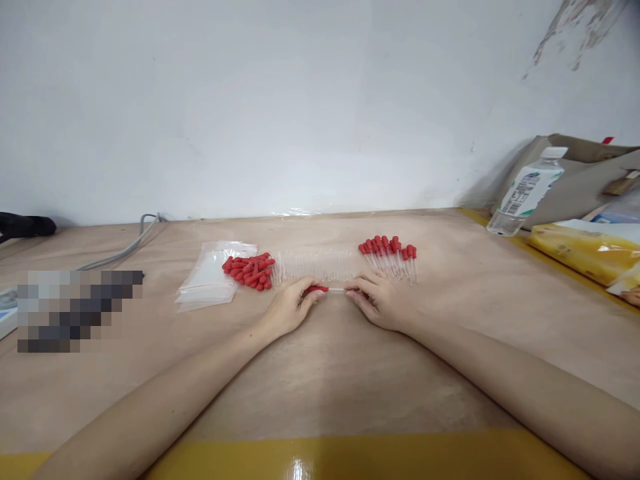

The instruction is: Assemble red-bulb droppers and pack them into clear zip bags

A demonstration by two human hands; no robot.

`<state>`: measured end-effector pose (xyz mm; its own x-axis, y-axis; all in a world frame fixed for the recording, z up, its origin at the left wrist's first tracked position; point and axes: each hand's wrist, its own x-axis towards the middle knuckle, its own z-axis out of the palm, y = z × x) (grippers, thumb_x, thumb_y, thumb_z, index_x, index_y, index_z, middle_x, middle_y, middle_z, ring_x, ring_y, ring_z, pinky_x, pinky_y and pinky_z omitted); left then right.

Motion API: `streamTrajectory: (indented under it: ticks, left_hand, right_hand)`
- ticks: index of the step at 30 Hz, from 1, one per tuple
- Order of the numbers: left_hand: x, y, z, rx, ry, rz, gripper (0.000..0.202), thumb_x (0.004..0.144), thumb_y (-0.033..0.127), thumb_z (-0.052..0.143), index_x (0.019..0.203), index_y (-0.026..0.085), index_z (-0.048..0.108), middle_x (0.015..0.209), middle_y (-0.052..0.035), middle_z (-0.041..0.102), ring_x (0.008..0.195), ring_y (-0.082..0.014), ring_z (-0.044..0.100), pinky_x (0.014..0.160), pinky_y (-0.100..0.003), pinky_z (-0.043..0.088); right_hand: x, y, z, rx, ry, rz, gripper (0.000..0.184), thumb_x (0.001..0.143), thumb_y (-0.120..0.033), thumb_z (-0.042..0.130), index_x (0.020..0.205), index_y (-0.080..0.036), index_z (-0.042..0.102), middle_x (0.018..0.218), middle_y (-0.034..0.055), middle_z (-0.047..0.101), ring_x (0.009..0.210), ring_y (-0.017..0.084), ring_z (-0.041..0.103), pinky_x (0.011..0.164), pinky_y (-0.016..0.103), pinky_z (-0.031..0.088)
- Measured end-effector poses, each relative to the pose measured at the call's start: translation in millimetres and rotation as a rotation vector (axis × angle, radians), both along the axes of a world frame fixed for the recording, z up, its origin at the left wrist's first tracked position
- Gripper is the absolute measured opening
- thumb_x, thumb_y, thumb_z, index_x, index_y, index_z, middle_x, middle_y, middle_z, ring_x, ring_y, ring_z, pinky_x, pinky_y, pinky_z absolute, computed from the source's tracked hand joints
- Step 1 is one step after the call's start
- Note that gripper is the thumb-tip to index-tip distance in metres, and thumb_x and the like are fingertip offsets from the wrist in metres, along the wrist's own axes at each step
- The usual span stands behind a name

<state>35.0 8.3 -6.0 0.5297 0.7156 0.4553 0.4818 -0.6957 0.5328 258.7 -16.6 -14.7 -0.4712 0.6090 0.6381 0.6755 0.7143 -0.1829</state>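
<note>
My left hand pinches a red rubber dropper bulb, its open end pointing right. Between the fingertips of my right hand is a thin clear dropper tube, its left end meeting the bulb's mouth; how deep it sits inside I cannot tell. Just behind both hands lies a row of loose clear tubes. A heap of red bulbs is left of that row, partly on clear zip bags. Beyond my right hand several droppers with red bulbs fitted lie side by side, bulbs toward the wall.
Brown paper covers the table, with yellow tape along its front edge. At right stand a plastic bottle, a grey box and a yellow packet. On the left are a grey cable, a black object and a blurred-out item.
</note>
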Motion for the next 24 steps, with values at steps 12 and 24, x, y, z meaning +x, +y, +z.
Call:
streamTrajectory:
  ticks: [12, 24]
  left_hand:
    - [1.8, -7.1, -1.3, -0.239, -0.048, -0.139, 0.020, 0.087, 0.026, 0.049, 0.093, 0.016, 0.064, 0.076, -0.0013, 0.064, 0.067, -0.0113, 0.059, 0.065, -0.022, 0.048]
    - [2.5, -5.9, -3.8, -0.145, -0.032, -0.038, 0.023, 0.086, 0.033, 0.051, 0.092, 0.017, 0.066, 0.080, -0.0027, 0.069, 0.071, -0.0147, 0.063, 0.065, -0.024, 0.050]
  right_hand:
    - [2.0, 0.5, 4.7, -0.175, -0.051, 0.041, 0.022, 0.090, -0.025, 0.043, 0.092, -0.023, 0.064, 0.076, 0.0006, 0.056, 0.066, 0.012, 0.048, 0.071, 0.028, 0.034]
    - [-7.1, -5.9, 2.7, 0.126, -0.178, -0.093, 0.023, 0.089, -0.020, 0.041, 0.085, -0.018, 0.064, 0.077, 0.0045, 0.060, 0.065, 0.013, 0.049, 0.066, 0.030, 0.032]
